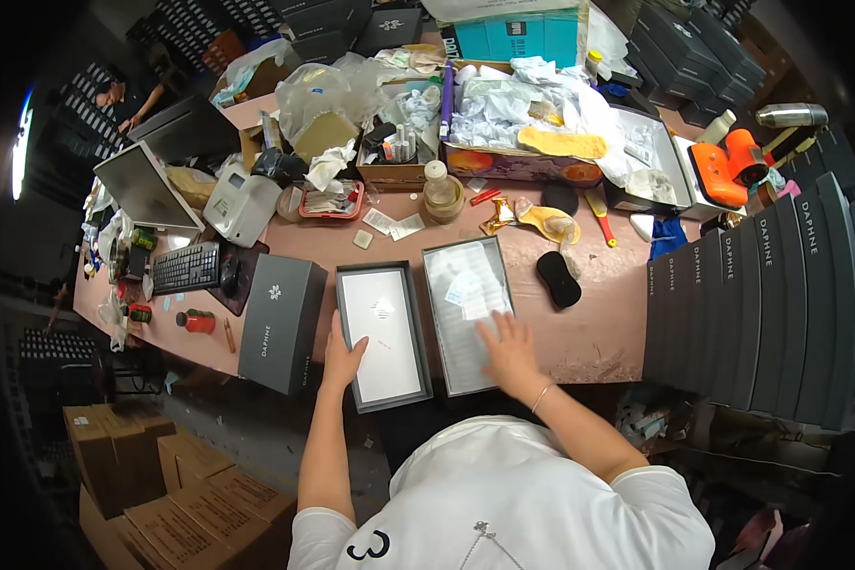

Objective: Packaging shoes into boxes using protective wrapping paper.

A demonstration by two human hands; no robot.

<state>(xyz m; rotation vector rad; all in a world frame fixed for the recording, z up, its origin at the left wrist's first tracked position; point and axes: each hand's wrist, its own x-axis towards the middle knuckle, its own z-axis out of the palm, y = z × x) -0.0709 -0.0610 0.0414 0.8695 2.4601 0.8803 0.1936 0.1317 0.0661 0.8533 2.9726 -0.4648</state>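
Note:
A dark grey shoebox lid (387,366), white inside with small printed marks, lies inner side up on the pink table. My left hand (343,353) grips its left edge, thumb over the rim and fingers along the outer wall. Just to the right stands an open dark grey shoebox (435,321). White wrapping (458,353) fills it and hides what lies beneath, and small white sachets (470,288) rest on top. My right hand (509,356) lies over the wrapping near the box's right side, fingers spread, holding nothing.
At left stands a closed grey shoebox (280,323), near a keyboard (186,269). A tall row of grey shoeboxes (760,304) borders the right. Behind are a carton of crumpled paper (522,104), a glass jar (443,198), a black oval pad (559,279) and a red-yellow knife (601,217).

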